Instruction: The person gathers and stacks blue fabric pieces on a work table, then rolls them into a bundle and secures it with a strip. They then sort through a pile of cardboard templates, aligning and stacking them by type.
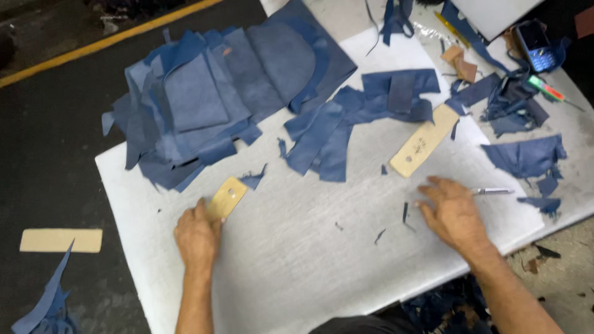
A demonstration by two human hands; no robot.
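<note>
My left hand (197, 235) rests on the white cutting board (297, 247), its fingertips on a small tan template (226, 197). My right hand (453, 213) lies flat on the board with fingers spread and holds nothing. A slim metal knife (493, 191) lies just beyond its fingertips. A longer tan template (424, 140) sits further up the board. A big pile of blue leather pieces (216, 99) covers the board's upper left, and more blue strips (359, 117) lie in the middle.
Blue offcuts (526, 158) and tiny scraps lie at the right edge. A small phone (536, 46) and a green-and-red pen (546, 88) sit at the top right. On the dark floor lie a tan strip (60, 240) and a blue scrap (46, 303).
</note>
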